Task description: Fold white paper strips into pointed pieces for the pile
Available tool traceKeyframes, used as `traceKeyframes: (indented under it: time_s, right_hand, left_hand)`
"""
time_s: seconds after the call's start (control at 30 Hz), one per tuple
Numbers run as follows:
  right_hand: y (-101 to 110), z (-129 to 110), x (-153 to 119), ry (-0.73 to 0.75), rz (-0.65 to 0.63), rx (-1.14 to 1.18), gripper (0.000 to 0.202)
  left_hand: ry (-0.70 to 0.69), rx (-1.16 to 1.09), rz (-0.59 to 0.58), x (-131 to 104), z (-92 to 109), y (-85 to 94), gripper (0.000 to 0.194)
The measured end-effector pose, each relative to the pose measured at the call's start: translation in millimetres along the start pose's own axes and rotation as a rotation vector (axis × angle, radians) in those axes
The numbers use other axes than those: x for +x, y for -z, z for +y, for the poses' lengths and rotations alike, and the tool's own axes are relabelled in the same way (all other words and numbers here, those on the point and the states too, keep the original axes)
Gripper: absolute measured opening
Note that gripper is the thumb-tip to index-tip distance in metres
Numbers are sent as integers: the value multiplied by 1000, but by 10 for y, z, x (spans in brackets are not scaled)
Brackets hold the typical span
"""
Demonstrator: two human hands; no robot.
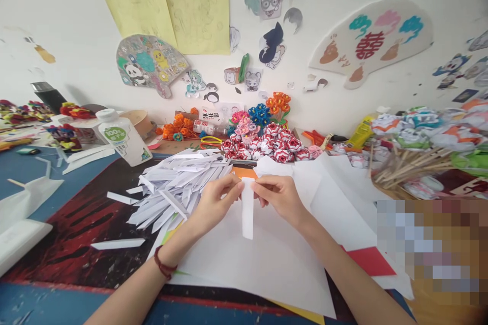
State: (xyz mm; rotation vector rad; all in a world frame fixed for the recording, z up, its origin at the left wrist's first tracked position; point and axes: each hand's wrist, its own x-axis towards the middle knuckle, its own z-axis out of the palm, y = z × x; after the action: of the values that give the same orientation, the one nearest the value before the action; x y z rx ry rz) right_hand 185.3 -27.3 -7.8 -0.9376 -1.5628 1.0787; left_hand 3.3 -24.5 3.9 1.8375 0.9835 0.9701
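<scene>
A narrow white paper strip [247,216] hangs upright over white sheets [259,269]. At its top left corner my left hand [219,200], with a dark red bracelet on the wrist, pinches the paper between thumb and forefinger. The top right corner is pinched by my right hand [276,195]. Left of my hands lies a heap of folded white strips [168,193] on a black and red mat [80,223]. Two loose strips rest apart from the heap, one of them [118,245] near my left forearm.
Red and white paper flowers [280,144] stand along the wall behind my hands. A white bottle [124,137] is at the back left. Wooden sticks [409,167] and more flowers lie at the right. A red sheet [371,261] shows beside my right forearm.
</scene>
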Motion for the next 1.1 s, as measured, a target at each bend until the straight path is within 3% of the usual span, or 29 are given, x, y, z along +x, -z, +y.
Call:
traceKeyframes:
  time_s: [0.63, 0.9, 1.1]
  right_hand:
    - [-35, 18, 4, -43, 95, 94, 30]
    - [-61, 82, 48, -180, 8, 181, 24]
    - [-119, 113, 16, -101, 124, 181, 22]
  left_hand:
    - [-32, 179, 33, -24, -34, -29, 30]
    - [-35, 215, -12, -42, -2, -51, 33]
    - [-36, 242, -64, -29, 21, -61, 32]
